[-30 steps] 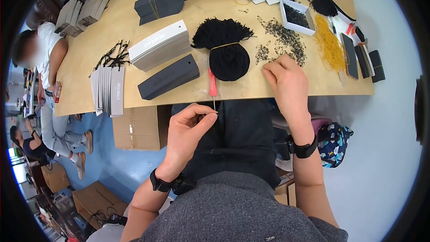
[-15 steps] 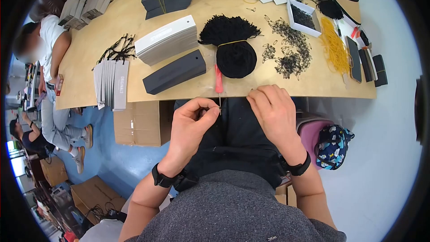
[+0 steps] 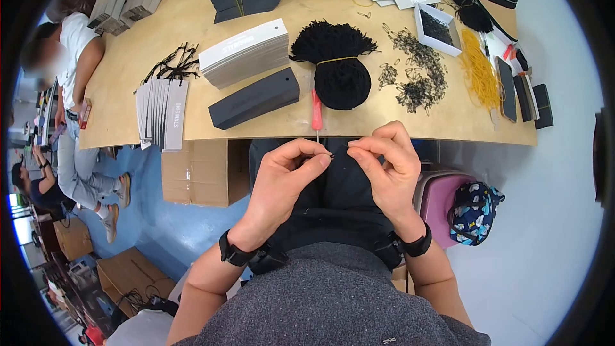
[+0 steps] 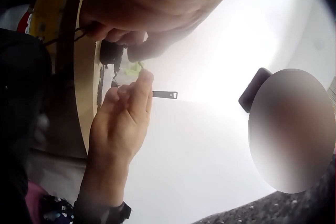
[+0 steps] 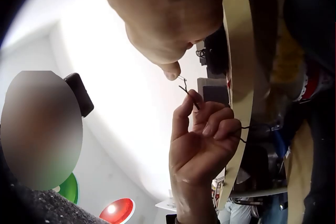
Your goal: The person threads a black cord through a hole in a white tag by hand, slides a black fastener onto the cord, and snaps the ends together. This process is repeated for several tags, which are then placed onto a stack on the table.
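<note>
Head view: left hand (image 3: 280, 173) and right hand (image 3: 391, 166) each pinched at thumb and forefinger, just off front edge of table (image 3: 387, 129); grips too small to make out. Clearer from right wrist: black cord (image 5: 197, 107) in left hand, end poking past fingertips; thin pin (image 5: 182, 78) in right, perhaps touching cord's tip, partly lost in glare. From left wrist, cord trailing behind left hand into shadow, far end hidden. Screwdriver (image 3: 316, 115) overhanging edge, tip behind left hand. Bare wood between screwdriver and pin heap (image 3: 421, 86); narrow gap between fingertips.
</note>
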### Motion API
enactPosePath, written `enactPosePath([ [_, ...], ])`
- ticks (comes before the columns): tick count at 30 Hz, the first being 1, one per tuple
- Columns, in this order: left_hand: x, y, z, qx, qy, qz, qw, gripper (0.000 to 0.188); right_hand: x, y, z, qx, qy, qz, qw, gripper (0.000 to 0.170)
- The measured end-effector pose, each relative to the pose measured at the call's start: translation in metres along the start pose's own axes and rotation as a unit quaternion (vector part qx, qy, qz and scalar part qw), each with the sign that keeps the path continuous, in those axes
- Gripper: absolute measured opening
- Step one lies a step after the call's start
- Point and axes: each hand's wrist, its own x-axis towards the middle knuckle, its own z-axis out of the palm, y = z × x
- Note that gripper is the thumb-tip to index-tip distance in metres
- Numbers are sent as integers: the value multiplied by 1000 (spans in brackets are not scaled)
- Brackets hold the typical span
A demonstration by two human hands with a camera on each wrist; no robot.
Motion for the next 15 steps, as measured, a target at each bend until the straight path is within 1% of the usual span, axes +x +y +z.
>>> enactPosePath([
  [1, 0, 0, -1, -1, 1, -7, 1000, 11, 0, 0, 0, 0, -1, 0, 1000, 16],
  [3, 1, 0, -2, -2, 3, -15, 1000, 11, -2, 0, 0, -31, -9, -35, 999, 18],
  [4, 1, 0, -2, -9, 5, -20, 1000, 11, -3, -1, 0, -31, -9, -35, 999, 18],
  [6, 2, -2, -3, -16, 6, -25, 1000, 12, -4, -3, 1, -64, -1, -62, 996, 21],
  [7, 2, -3, -3, -23, 4, -24, 999, 11, -4, -3, 1, -64, -1, -62, 996, 21],
  [9, 3, -4, -3, -30, 2, -23, 999, 11, -5, -3, 3, -113, 14, -140, 984, 25],
  [10, 3, -4, -2, -39, 1, -19, 999, 10, -5, -2, 5, -113, 14, -140, 984, 25],
  [12, 3, -5, -2, -49, 0, -16, 999, 10, -5, 0, 8, -141, 34, -212, 966, 28],
  [15, 2, -6, -4, -69, -7, -33, 997, 9, -9, 2, 10, -161, 31, -237, 957, 28],
])
